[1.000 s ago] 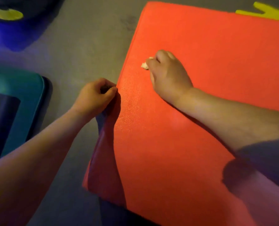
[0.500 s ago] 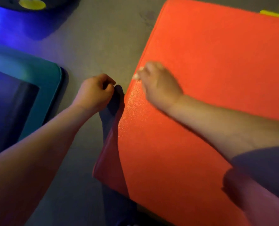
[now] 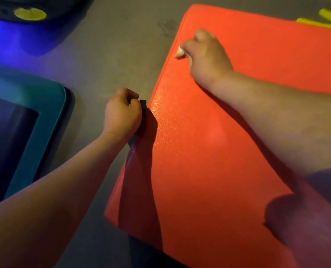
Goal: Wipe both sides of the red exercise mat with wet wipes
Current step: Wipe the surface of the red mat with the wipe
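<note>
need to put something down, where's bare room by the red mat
Grey floor between teal pad and red mat, beyond the left hand, is bare; so is the mat's far part by the yellow shape. Crowded: its left edge, gripped by the left hand, right hand holding a wipe.

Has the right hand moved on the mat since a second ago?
Yes. The right hand, gripping the wet wipe, has slid forward along the left edge of the red exercise mat, nearer its far corner.

The grey floor [image 3: 110, 55] is being covered at the right by the red exercise mat [image 3: 228, 151], a teal-edged mat [image 3: 50, 113] being seen at the left and a dark object [image 3: 68, 6] with a yellow disc [image 3: 30, 14] beyond.
</note>
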A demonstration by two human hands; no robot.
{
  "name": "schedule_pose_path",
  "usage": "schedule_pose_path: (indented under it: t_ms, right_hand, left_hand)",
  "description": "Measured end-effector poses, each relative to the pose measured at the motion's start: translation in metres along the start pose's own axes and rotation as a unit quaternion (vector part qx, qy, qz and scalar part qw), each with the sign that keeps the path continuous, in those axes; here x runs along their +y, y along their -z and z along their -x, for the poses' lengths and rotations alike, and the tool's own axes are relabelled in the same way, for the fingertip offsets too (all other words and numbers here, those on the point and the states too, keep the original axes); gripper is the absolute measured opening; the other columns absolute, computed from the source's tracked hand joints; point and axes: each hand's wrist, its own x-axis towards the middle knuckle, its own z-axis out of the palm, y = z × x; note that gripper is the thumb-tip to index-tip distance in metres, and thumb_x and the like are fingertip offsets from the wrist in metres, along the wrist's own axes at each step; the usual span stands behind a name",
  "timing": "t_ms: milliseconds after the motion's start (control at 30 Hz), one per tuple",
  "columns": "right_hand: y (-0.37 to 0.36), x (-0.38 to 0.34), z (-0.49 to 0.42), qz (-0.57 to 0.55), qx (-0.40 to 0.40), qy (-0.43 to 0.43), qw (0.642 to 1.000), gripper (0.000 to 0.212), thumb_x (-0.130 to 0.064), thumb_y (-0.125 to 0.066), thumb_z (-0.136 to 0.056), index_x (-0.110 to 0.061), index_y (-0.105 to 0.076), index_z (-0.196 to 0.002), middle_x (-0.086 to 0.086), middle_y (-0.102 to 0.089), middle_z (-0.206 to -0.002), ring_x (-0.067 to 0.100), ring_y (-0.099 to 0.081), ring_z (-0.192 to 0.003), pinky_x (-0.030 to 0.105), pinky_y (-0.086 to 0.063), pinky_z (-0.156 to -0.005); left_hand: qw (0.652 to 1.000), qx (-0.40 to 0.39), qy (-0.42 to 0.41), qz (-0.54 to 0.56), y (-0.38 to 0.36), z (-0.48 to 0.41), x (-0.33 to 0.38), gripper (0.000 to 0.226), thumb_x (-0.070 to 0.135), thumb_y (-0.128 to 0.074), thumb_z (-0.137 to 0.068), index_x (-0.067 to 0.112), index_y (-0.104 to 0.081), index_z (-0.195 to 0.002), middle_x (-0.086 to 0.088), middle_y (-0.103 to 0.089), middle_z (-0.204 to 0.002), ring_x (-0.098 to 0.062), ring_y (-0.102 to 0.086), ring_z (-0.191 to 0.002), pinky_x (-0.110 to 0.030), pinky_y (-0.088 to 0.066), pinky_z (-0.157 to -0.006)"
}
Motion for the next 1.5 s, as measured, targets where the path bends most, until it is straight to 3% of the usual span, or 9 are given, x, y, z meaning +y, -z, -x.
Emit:
schedule_pose_path:
  t_ms: [100, 233, 433, 700, 933, 1133, 1200, 1367, 1500]
  right_hand:
    - [-0.004, -0.021, 0.031, -0.030, -0.052, 0.105, 0.993, 0.024, -0.001, -0.056, -0.088, -0.009, -0.072, -0.104, 0.018, -0.058, -0.093, 0.038, -0.059, -0.088, 0.040, -0.046, -0.072]
    - [0.010, -0.019, 0.044, -0.017, -0.147, 0.239, 0.960, 0.021, -0.010, -0.055, -0.091, -0.013, -0.069, -0.105, 0.011, -0.057, -0.094, 0.033, -0.056, -0.090, 0.041, -0.045, -0.071]
    - [0.016, 0.049, -0.024, 0.025, 0.026, -0.055, 0.998, 0.035, -0.002, -0.048, -0.085, -0.016, -0.076, -0.099, 0.017, -0.060, -0.098, 0.036, -0.060, -0.097, 0.034, -0.041, -0.079]
    - [0.004, 0.003, 0.014, -0.073, -0.104, 0.206, 0.970, 0.024, -0.003, -0.053, -0.086, -0.012, -0.074, -0.094, 0.011, -0.059, -0.087, 0.030, -0.058, -0.083, 0.035, -0.043, -0.073]
    - [-0.002, 0.055, -0.066, 0.008, 0.049, -0.073, 0.996, 0.034, -0.007, -0.046, -0.084, -0.018, -0.076, -0.095, 0.013, -0.060, -0.099, 0.031, -0.059, -0.100, 0.029, -0.040, -0.079]
    - [-0.008, 0.018, -0.024, -0.039, -0.079, 0.179, 0.980, 0.028, -0.003, -0.050, -0.087, -0.014, -0.073, -0.099, 0.011, -0.059, -0.091, 0.031, -0.058, -0.089, 0.037, -0.046, -0.078]
    - [-0.002, 0.032, -0.049, -0.016, -0.060, 0.148, 0.987, 0.030, -0.006, -0.048, -0.087, -0.017, -0.075, -0.098, 0.013, -0.059, -0.094, 0.032, -0.059, -0.093, 0.035, -0.043, -0.081]
    - [0.003, 0.075, -0.109, 0.052, 0.027, -0.129, 0.990, 0.038, -0.019, -0.043, -0.090, -0.010, -0.075, -0.108, 0.020, -0.059, -0.111, 0.037, -0.058, -0.107, 0.037, -0.044, -0.091]
    - [-0.019, 0.033, -0.083, 0.013, -0.027, 0.024, 0.999, 0.029, -0.005, -0.050, -0.085, -0.010, -0.076, -0.098, 0.018, -0.060, -0.094, 0.036, -0.060, -0.092, 0.037, -0.044, -0.077]
  left_hand:
    - [0.995, 0.038, -0.028, 0.083, -0.025, 0.006, 0.020, 0.023, 0.010, -0.047, -0.090, 0.016, -0.060, -0.108, -0.001, -0.061, -0.107, -0.016, -0.056, -0.097, -0.025, -0.042, -0.083]
    - [0.984, 0.103, -0.089, 0.118, -0.058, 0.022, 0.037, 0.015, 0.012, -0.051, -0.085, 0.016, -0.050, -0.099, -0.007, -0.057, -0.099, -0.032, -0.054, -0.097, -0.048, -0.044, -0.088]
    - [0.985, 0.106, -0.122, -0.064, -0.072, 0.025, 0.038, 0.016, 0.024, -0.048, -0.090, 0.018, -0.056, -0.102, -0.006, -0.056, -0.108, -0.031, -0.048, -0.104, -0.044, -0.034, -0.087]
    - [0.977, 0.099, -0.160, -0.105, -0.075, 0.025, 0.037, 0.019, 0.028, -0.046, -0.090, 0.020, -0.058, -0.103, -0.002, -0.057, -0.113, -0.030, -0.050, -0.108, -0.045, -0.038, -0.089]
    - [0.973, 0.072, -0.180, -0.123, -0.080, 0.022, 0.037, 0.037, 0.034, -0.042, -0.100, 0.031, -0.056, -0.134, 0.011, -0.050, -0.148, -0.014, -0.040, -0.142, -0.043, -0.033, -0.112]
    - [0.968, 0.072, -0.183, -0.157, -0.082, 0.021, 0.036, 0.044, 0.037, -0.039, -0.100, 0.030, -0.055, -0.140, 0.008, -0.050, -0.151, -0.014, -0.037, -0.147, -0.043, -0.035, -0.110]
    - [0.966, 0.078, -0.188, -0.156, -0.083, 0.020, 0.034, 0.045, 0.037, -0.039, -0.100, 0.029, -0.056, -0.140, 0.007, -0.051, -0.151, -0.015, -0.038, -0.147, -0.043, -0.034, -0.111]
    - [0.966, 0.072, -0.195, -0.156, -0.083, 0.020, 0.035, 0.046, 0.038, -0.039, -0.099, 0.028, -0.058, -0.140, 0.004, -0.052, -0.150, -0.018, -0.038, -0.147, -0.046, -0.033, -0.116]
    - [0.964, 0.080, -0.197, -0.163, -0.079, 0.019, 0.033, 0.046, 0.038, -0.040, -0.099, 0.027, -0.058, -0.140, 0.004, -0.053, -0.150, -0.019, -0.040, -0.146, -0.044, -0.032, -0.115]
